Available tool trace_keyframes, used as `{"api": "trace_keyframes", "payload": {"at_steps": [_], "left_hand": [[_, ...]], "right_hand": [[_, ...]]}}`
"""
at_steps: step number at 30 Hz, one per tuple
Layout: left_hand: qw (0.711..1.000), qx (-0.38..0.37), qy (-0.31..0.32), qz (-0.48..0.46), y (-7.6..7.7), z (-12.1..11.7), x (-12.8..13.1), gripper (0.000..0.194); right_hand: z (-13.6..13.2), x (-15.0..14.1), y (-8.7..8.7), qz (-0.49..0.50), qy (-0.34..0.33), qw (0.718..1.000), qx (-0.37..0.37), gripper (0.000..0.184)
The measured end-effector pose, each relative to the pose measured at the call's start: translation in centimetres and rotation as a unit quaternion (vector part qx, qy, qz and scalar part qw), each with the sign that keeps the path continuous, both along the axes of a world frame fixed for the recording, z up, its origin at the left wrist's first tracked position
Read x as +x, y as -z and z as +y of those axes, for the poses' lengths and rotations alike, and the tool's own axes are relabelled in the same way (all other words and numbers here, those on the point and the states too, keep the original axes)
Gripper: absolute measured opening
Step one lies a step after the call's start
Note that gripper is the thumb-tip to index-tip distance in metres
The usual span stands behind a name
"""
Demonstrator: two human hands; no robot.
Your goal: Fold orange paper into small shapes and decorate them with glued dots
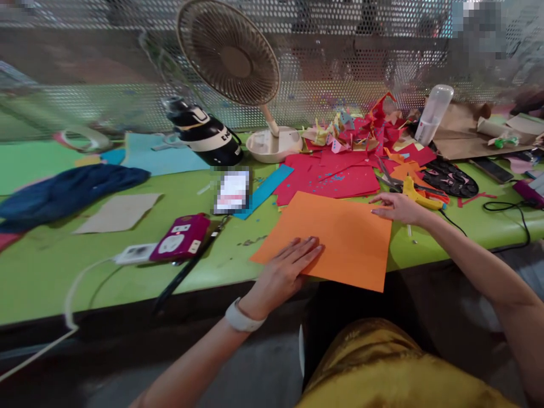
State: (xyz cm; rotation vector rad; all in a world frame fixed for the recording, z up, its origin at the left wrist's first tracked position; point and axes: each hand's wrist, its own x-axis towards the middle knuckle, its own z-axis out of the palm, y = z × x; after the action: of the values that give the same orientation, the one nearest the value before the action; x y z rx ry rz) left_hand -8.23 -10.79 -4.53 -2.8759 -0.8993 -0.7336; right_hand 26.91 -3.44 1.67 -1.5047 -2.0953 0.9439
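Note:
A sheet of orange paper [344, 238] lies in front of me, its near edge jutting past the table's front edge. My left hand [291, 265] rests flat on its lower left part, fingers stretched out. At the sheet's upper right corner is my right hand [397, 208], its fingers extended over the edge and slightly apart. Just beyond that hand lies a yellow glue gun [419, 196] with a dark cord. Scissors [389, 178] are partly hidden among paper scraps behind it. Red paper sheets [329, 175] are spread behind the orange sheet.
A green table [127, 283] carries a fan [274, 144], a black bottle [208, 133], a phone [232, 191], a purple power adapter [181, 238] with a white cable, and a blue paper strip [270, 187]. Folded paper pieces [369, 127] and a clear bottle [434, 116] stand at the back.

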Motion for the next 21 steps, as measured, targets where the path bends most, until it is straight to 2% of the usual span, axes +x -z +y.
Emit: {"api": "trace_keyframes", "payload": {"at_steps": [4, 7, 9, 12, 15, 17, 19, 21], "left_hand": [[0.999, 0.016, 0.008, -0.042, -0.1, -0.4, 0.2, 0.068], [0.994, 0.015, 0.007, -0.110, -0.7, -1.2, -0.2, 0.044], [0.987, 0.007, -0.004, -0.160, -1.7, -1.7, -0.4, 0.029], [0.977, 0.011, -0.016, -0.212, -4.1, -1.4, -0.3, 0.023], [0.970, 0.037, -0.013, -0.241, -6.7, 0.7, 0.5, 0.022], [0.968, 0.018, 0.010, -0.252, -7.6, 2.7, 1.2, 0.019], [0.966, -0.016, 0.038, -0.255, -7.4, 4.8, 1.9, 0.014], [0.969, -0.070, 0.040, -0.235, -6.0, 6.5, 2.4, 0.015]], "right_hand": [[-1.8, 1.1, -0.2, 0.096, -0.023, 0.992, -0.075, 0.031], [-3.4, 1.8, -1.3, 0.191, -0.060, 0.975, -0.097, 0.032], [-4.7, 2.3, -2.5, 0.246, -0.094, 0.959, -0.100, 0.035], [-6.6, 2.6, -4.7, 0.281, -0.138, 0.945, -0.097, 0.047], [-8.1, 2.5, -6.9, 0.307, -0.146, 0.940, -0.038, 0.053], [-9.1, 2.4, -7.8, 0.311, -0.116, 0.943, 0.024, 0.044], [-9.9, 2.5, -7.9, 0.285, -0.087, 0.951, 0.082, 0.027], [-10.5, 2.6, -7.0, 0.233, -0.080, 0.960, 0.130, 0.018]]}}
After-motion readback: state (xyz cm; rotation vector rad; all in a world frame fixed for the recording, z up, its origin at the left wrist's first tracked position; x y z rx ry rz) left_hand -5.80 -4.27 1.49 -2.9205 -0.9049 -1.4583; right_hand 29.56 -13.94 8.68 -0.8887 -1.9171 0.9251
